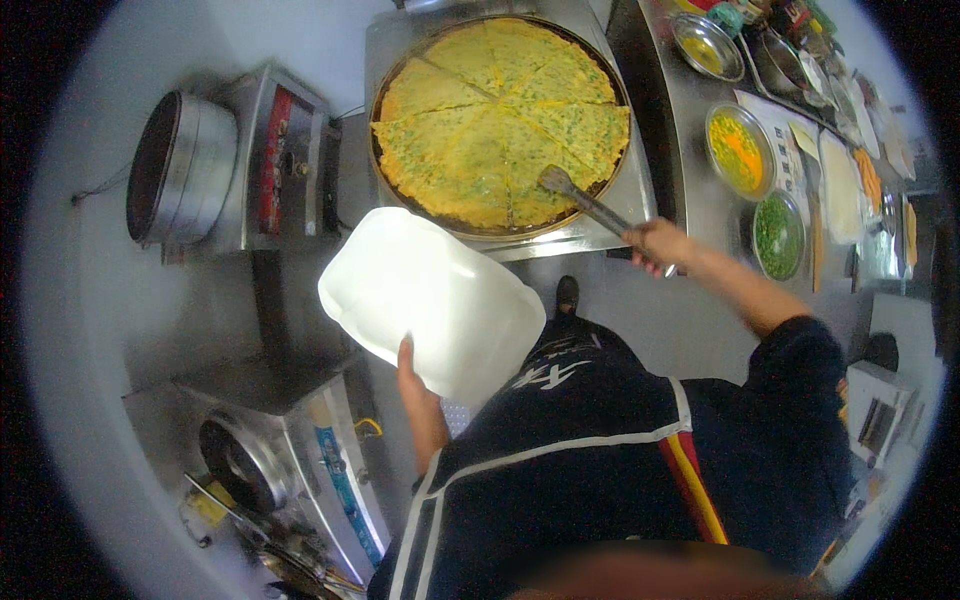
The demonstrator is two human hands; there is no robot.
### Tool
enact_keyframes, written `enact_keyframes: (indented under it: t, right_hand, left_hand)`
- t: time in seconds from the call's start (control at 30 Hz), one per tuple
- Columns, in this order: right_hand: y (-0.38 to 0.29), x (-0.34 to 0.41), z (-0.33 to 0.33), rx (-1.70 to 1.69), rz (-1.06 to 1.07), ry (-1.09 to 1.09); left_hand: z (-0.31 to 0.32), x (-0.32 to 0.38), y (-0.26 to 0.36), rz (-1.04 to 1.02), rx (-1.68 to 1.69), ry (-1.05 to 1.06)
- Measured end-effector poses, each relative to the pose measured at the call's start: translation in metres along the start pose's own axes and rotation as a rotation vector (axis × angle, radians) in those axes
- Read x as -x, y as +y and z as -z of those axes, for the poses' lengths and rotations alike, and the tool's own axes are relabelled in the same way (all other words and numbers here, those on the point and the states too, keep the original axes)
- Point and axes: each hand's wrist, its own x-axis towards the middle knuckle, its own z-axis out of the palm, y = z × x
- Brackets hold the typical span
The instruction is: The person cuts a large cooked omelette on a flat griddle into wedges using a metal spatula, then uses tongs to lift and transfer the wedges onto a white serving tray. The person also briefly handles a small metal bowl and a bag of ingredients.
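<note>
A large round flatbread (pixel 450 165), yellow with green flecks and cut into several wedges, lies in a wide round pan (pixel 480 234). My right hand (pixel 660 246) grips metal tongs (pixel 600 212), whose tip rests on or just over a wedge at the lower right of the flatbread. In my left hand (pixel 415 382) is a white plastic tray (pixel 442 307), held by its near edge with the thumb on top. It is tilted in front of my body, close to the pan's near left rim, and nothing shows in it.
On the right, a steel counter (pixel 694 225) holds a bowl of yellow and orange mixture (pixel 739 154), a bowl of chopped greens (pixel 778 236) and a steel bowl (pixel 707 47). To the left stand a round metal vessel (pixel 187 169) on a steel unit and a dark pan (pixel 244 465) on another.
</note>
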Motion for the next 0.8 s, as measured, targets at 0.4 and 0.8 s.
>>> enact_keyframes:
  t: [0.4,0.8]
  right_hand:
    - [-0.008,-0.074,-0.085,-0.252,0.291,0.358]
    - [-0.018,0.075,-0.136,1.142,0.704,0.785]
  left_hand:
    - [-0.019,-0.062,-0.016,0.190,0.078,-0.297]
    - [-0.068,-0.106,-0.043,0.249,0.306,-0.466]
